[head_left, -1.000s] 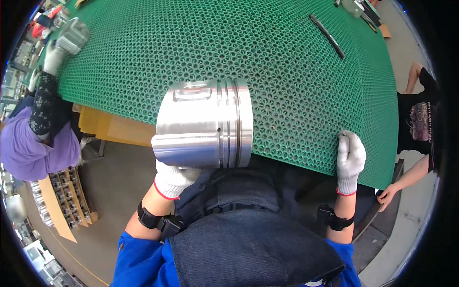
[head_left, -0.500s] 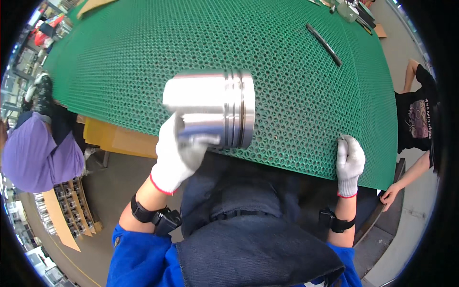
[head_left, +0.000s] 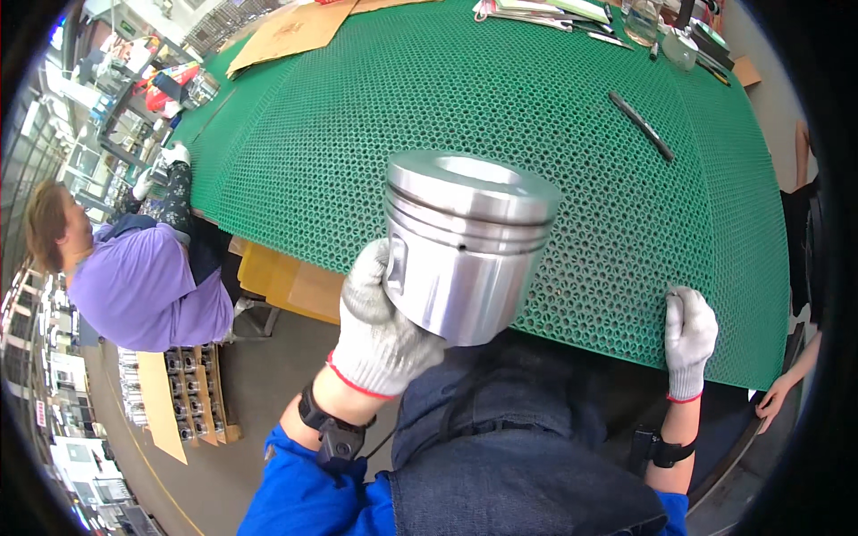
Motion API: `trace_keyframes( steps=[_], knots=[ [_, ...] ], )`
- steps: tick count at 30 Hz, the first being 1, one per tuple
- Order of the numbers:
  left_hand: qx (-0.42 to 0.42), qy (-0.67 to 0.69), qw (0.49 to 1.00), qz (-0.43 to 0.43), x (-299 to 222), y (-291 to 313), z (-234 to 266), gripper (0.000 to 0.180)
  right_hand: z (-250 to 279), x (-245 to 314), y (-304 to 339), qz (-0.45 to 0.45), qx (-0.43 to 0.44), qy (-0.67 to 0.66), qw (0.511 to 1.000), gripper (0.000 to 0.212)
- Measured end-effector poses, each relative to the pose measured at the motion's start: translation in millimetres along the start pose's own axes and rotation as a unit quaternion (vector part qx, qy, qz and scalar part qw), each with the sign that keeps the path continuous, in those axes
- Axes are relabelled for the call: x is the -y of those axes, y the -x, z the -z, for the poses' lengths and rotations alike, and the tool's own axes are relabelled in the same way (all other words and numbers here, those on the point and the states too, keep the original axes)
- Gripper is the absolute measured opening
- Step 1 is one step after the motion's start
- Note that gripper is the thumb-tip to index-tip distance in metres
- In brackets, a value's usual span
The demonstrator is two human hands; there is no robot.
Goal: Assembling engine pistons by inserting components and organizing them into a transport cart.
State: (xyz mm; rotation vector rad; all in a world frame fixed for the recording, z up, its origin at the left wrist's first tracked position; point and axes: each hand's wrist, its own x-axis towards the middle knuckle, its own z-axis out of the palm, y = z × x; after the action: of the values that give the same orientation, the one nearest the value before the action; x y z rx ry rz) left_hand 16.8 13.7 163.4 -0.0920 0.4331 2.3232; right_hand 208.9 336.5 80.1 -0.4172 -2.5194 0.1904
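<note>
A shiny metal piston (head_left: 474,255) is in my left hand (head_left: 380,326), which wears a white knit glove with a red cuff edge. The fingers wrap its lower side, and part of the grip is hidden behind it. Its crown, with a round recess, faces up and tilts slightly; ring grooves run below it and a pin-hole boss shows at its left. My right hand (head_left: 690,332), gloved alike, rests by the near right edge of the green mat (head_left: 608,205). Its fingers are curled together; whatever may be in them is too small to make out.
A black marker (head_left: 641,126) lies on the mat at right. Brown cardboard (head_left: 295,34), papers (head_left: 545,12) and a glass jar (head_left: 642,22) lie along the far side. A person in purple (head_left: 147,286) sits at left, near a box of metal parts (head_left: 192,393); another person's hand (head_left: 776,402) is at right.
My left hand has turned the piston from lying sideways to crown up. My right hand stays curled at the mat's edge. The whole view has shifted, showing more of the far table.
</note>
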Motion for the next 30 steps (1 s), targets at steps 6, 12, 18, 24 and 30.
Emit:
trace_keyframes(
  steps=[6,12,18,24,30],
  knots=[
    [0.002,-0.926,0.338,-0.166,-19.6,-26.1,-24.7,0.035,-4.0,5.9,-2.6,0.02,-0.002,-0.003,1.0,0.012],
    [0.086,-0.856,0.193,-0.472,-55.0,-41.9,40.7,0.063,4.5,12.6,-0.4,0.019,-0.001,0.004,1.0,0.011],
    [-0.119,-0.608,0.699,-0.359,0.3,-66.7,39.6,0.047,18.7,29.6,-13.3,0.064,0.003,0.0,0.998,0.007],
    [0.245,-0.824,0.213,-0.466,56.4,-45.1,-37.7,0.021,31.6,95.4,-20.5,0.019,0.151,-0.272,0.95,0.008],
    [0.233,-0.848,0.323,-0.349,61.5,-44.5,-33.8,0.02,6.9,96.8,-22.7,-0.112,0.079,-0.354,0.925,0.024]
  ],
)
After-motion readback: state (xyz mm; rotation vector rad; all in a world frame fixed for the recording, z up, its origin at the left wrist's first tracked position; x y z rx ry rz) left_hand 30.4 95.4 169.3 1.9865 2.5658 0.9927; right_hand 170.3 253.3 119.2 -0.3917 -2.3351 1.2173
